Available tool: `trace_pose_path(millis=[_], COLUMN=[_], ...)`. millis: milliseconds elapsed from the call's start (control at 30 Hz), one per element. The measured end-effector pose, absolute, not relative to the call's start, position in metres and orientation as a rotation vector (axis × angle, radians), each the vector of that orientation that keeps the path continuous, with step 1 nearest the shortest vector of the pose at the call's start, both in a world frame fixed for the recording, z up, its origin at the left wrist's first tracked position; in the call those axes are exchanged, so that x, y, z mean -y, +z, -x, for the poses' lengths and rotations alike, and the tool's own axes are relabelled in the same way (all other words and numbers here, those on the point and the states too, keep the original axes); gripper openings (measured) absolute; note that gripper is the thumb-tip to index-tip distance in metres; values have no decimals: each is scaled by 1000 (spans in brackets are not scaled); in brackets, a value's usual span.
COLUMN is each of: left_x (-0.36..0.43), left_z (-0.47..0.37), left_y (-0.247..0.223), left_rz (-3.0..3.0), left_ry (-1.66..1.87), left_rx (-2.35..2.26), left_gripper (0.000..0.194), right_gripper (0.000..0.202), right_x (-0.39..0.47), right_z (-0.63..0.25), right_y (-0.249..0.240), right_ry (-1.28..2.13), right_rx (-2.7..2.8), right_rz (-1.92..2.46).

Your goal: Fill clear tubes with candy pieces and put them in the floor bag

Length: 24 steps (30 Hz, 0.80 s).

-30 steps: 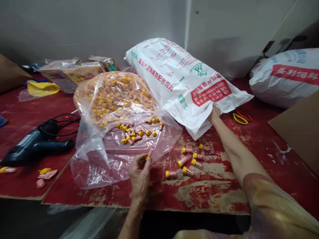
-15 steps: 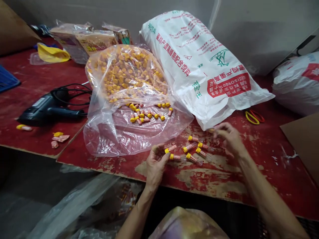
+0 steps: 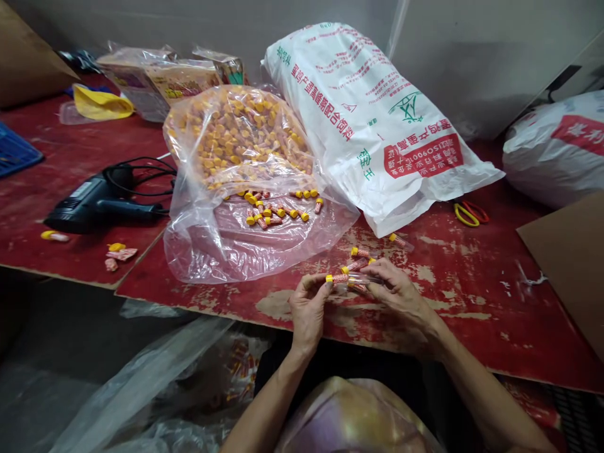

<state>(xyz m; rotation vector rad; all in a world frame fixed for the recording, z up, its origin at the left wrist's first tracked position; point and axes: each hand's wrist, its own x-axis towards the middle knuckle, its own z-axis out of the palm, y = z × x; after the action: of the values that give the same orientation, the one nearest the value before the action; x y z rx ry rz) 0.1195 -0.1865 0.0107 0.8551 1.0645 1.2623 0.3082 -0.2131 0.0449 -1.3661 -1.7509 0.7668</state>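
Observation:
Between my hands is a small yellow-capped tube [image 3: 338, 279] with a pink-patterned body. My left hand [image 3: 306, 314] pinches its capped end between thumb and fingers. My right hand [image 3: 401, 299] is closed on the clear plastic sleeve [image 3: 359, 279] that extends from the tube's other end. Other capped tubes [image 3: 355, 265] lie on the worn red table just behind and under the hands, partly hidden by the fingers. One more tube [image 3: 401, 241] in a clear sleeve rests farther back, by the white sack's corner.
A clear bag [image 3: 245, 145] full of yellow-capped tubes lies open behind my hands, several spilled at its mouth. Beside it rests a printed white sack [image 3: 363, 113]. A heat gun [image 3: 94, 201] lies left; scissors [image 3: 469, 213] and a cardboard flap [image 3: 570, 258] are right.
My right hand has come left and down from near the sack's corner to the tube at my left hand. My left hand has lifted that tube. A sleeved tube now lies by the sack.

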Motion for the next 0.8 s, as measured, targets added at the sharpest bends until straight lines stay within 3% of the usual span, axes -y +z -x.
trace_pose_path(millis=[267,533,800], left_x=[198,219,185], left_z=[-133,-145,-172], left_y=[14,11,22], left_rz=[-864,-1058,-1786], left_ry=[1185,1033,852], left_rx=[-1044,-982,-817], left_gripper=[18,29,23], right_gripper=[23,25,23], right_x=[221,241,237], right_z=[-295,-281,-358], right_y=[43,21,29], right_ry=[704,412,416], right_rx=[1874,1736,2066], right_rz=[1368,1494,1914])
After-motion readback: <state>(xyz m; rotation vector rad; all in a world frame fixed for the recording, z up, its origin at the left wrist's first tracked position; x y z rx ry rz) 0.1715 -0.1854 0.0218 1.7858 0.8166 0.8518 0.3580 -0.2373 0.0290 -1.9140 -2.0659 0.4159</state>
